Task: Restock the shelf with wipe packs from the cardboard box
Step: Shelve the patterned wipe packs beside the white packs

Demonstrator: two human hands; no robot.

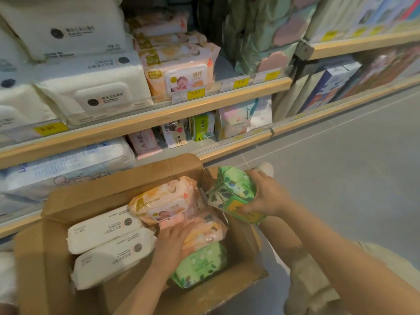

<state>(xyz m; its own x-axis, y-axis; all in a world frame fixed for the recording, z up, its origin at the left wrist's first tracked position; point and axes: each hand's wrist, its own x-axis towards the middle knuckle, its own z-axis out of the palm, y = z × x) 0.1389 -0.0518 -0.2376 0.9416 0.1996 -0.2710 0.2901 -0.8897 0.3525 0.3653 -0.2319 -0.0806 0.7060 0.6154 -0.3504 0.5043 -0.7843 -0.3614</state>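
Note:
An open cardboard box (52, 253) stands on the floor below the shelves. It holds two white wipe packs (106, 226), orange baby wipe packs (166, 201) and a green pack (200, 264). My left hand (172, 237) reaches into the box and grips the lower edge of the raised orange pack. My right hand (266, 196) holds a green leaf-print wipe pack (231, 192) above the box's right rim, fingers curled round its end. The shelf (159, 117) above carries matching white and orange packs.
The lower shelf (229, 146) holds small pink, white and green packs. Boxed goods fill a shelf unit (341, 87) to the right. Grey tiled floor (341, 167) lies to the right of the box. A shoe tip (266, 168) shows behind my right hand.

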